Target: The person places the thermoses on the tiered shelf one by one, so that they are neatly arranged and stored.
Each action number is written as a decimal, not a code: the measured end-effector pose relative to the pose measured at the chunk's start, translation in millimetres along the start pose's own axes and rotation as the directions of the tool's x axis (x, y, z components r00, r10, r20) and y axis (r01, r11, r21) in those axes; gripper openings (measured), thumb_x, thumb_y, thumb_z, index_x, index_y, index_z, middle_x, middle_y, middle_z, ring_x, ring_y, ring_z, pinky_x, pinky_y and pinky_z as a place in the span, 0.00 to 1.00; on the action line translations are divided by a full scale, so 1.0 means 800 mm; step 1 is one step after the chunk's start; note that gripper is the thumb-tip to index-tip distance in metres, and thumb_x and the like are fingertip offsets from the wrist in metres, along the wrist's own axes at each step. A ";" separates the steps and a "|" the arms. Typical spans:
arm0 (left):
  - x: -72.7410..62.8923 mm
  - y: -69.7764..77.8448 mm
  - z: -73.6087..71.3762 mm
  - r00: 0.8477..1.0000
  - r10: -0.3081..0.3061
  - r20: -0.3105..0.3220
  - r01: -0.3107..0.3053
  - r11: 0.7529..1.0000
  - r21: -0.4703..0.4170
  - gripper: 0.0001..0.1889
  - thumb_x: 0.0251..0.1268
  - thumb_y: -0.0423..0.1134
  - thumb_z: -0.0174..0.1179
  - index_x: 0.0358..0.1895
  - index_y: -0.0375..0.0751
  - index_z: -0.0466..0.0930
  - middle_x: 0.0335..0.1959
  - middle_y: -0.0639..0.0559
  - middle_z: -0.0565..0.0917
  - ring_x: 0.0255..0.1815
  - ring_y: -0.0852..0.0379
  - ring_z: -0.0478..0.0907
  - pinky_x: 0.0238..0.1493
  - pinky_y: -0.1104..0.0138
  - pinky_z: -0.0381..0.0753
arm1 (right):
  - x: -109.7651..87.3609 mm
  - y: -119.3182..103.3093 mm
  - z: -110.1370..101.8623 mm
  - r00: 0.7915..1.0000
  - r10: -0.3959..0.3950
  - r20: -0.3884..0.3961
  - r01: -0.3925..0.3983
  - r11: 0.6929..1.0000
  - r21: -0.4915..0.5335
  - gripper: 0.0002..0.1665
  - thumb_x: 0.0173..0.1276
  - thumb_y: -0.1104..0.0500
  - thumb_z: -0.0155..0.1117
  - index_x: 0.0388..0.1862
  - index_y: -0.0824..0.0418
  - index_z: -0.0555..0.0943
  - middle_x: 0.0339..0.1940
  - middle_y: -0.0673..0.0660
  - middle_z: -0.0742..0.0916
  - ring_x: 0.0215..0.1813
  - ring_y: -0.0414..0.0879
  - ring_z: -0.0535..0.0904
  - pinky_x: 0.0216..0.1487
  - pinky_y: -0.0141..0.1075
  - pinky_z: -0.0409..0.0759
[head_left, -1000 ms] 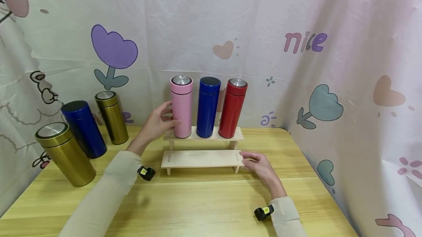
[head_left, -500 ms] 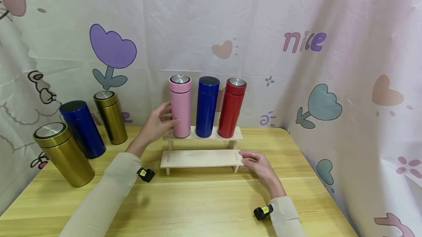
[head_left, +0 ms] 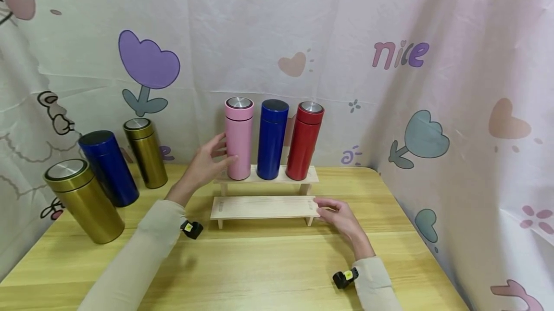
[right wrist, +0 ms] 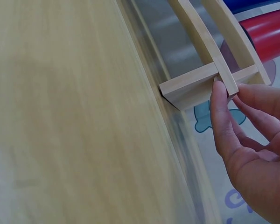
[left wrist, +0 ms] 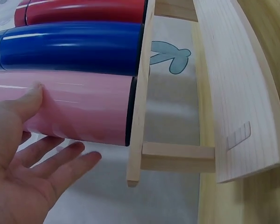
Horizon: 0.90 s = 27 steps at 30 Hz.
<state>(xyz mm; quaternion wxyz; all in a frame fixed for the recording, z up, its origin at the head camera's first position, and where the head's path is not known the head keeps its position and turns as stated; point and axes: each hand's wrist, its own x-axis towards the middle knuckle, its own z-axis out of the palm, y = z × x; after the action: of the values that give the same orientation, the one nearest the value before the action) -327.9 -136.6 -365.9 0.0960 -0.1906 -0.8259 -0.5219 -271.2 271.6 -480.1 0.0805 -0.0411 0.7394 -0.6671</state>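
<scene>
A pink flask (head_left: 239, 143) stands upright at the left end of the upper tier of a small two-tier wooden rack (head_left: 266, 207). My left hand (head_left: 207, 164) is at its left side. In the left wrist view the thumb (left wrist: 30, 102) lies on the flask's wall, while the other fingers spread loosely past its edge. A blue flask (head_left: 272, 140) and a red flask (head_left: 305, 142) stand to the right on the same tier. My right hand (head_left: 341, 217) pinches the right end of the rack's lower board between thumb and fingers, as the right wrist view shows.
On the left of the wooden table (head_left: 242, 272) stand a wide gold flask (head_left: 88, 203), another blue flask (head_left: 110, 169) and a slim gold flask (head_left: 147, 155). A printed curtain (head_left: 337, 22) hangs behind the table and along both sides.
Over the last half second the pink flask shifts slightly right, toward the blue one, with my left hand at it. My right hand stays on the rack's end.
</scene>
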 end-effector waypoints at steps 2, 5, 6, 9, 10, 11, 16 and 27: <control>-0.001 0.001 -0.001 1.000 0.014 -0.003 -0.014 1.000 0.021 0.43 0.69 0.41 0.69 0.82 0.45 0.56 0.74 0.34 0.73 0.69 0.32 0.77 0.66 0.41 0.80 | 0.000 0.001 0.000 1.000 0.002 -0.004 -0.002 1.000 0.006 0.28 0.73 0.69 0.63 0.70 0.75 0.73 0.64 0.69 0.80 0.50 0.41 0.86 0.56 0.36 0.88; -0.004 0.005 -0.005 0.999 0.045 -0.006 -0.045 0.999 0.019 0.43 0.68 0.41 0.70 0.82 0.46 0.58 0.74 0.35 0.73 0.69 0.32 0.77 0.62 0.41 0.83 | 0.000 0.001 0.000 1.000 -0.001 -0.008 0.001 1.000 0.014 0.28 0.73 0.70 0.63 0.70 0.76 0.73 0.64 0.69 0.80 0.49 0.41 0.86 0.55 0.34 0.88; -0.005 0.007 -0.007 0.999 0.050 -0.006 -0.049 0.999 0.013 0.43 0.68 0.41 0.70 0.82 0.46 0.58 0.74 0.35 0.73 0.69 0.31 0.77 0.62 0.41 0.83 | -0.001 0.001 0.000 1.000 -0.002 -0.007 0.002 1.000 0.015 0.28 0.73 0.70 0.63 0.70 0.76 0.72 0.65 0.71 0.79 0.49 0.41 0.86 0.54 0.33 0.88; -0.012 0.011 -0.016 0.998 0.058 -0.003 -0.058 0.998 -0.003 0.43 0.67 0.42 0.71 0.82 0.46 0.58 0.74 0.35 0.74 0.69 0.31 0.76 0.61 0.40 0.83 | -0.001 0.000 0.001 1.000 0.001 -0.005 -0.001 1.000 0.020 0.28 0.74 0.70 0.62 0.70 0.76 0.72 0.67 0.74 0.77 0.49 0.40 0.86 0.54 0.32 0.88; -0.015 0.012 -0.020 0.998 0.059 -0.002 -0.059 0.998 -0.006 0.43 0.67 0.42 0.71 0.81 0.46 0.58 0.73 0.34 0.74 0.69 0.31 0.76 0.62 0.39 0.82 | -0.001 0.000 0.001 1.000 0.001 -0.001 -0.001 1.000 0.022 0.28 0.74 0.70 0.62 0.70 0.76 0.72 0.68 0.75 0.76 0.49 0.40 0.85 0.54 0.32 0.88; -0.019 0.013 -0.023 0.998 0.059 -0.002 -0.059 0.998 -0.008 0.43 0.67 0.42 0.71 0.81 0.46 0.59 0.73 0.33 0.74 0.69 0.31 0.76 0.62 0.39 0.81 | -0.001 0.000 0.001 1.000 0.002 0.000 -0.002 1.000 0.023 0.28 0.74 0.70 0.61 0.70 0.76 0.72 0.68 0.75 0.76 0.49 0.40 0.85 0.54 0.31 0.88; -0.040 0.018 -0.041 0.996 0.086 -0.018 -0.085 0.995 0.042 0.40 0.67 0.40 0.71 0.79 0.48 0.63 0.70 0.33 0.77 0.67 0.31 0.78 0.61 0.40 0.82 | -0.001 0.000 0.002 1.000 -0.005 0.003 0.005 1.000 0.025 0.28 0.74 0.69 0.62 0.70 0.77 0.71 0.68 0.75 0.76 0.49 0.39 0.85 0.53 0.31 0.88; -0.077 0.022 -0.077 0.991 0.122 -0.062 -0.110 0.978 0.177 0.37 0.66 0.41 0.72 0.77 0.51 0.68 0.67 0.38 0.81 0.64 0.35 0.81 0.57 0.65 0.87 | -0.001 0.001 0.002 1.000 -0.009 -0.013 0.009 1.000 0.018 0.28 0.73 0.69 0.64 0.69 0.77 0.73 0.65 0.67 0.81 0.50 0.40 0.86 0.53 0.33 0.89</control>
<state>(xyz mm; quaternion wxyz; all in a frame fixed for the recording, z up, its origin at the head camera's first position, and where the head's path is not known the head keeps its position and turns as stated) -267.4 -198.5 -346.5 0.1725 -0.2103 -0.8516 -0.4481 -270.2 270.3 -481.0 0.0732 -0.0395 0.7338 -0.6743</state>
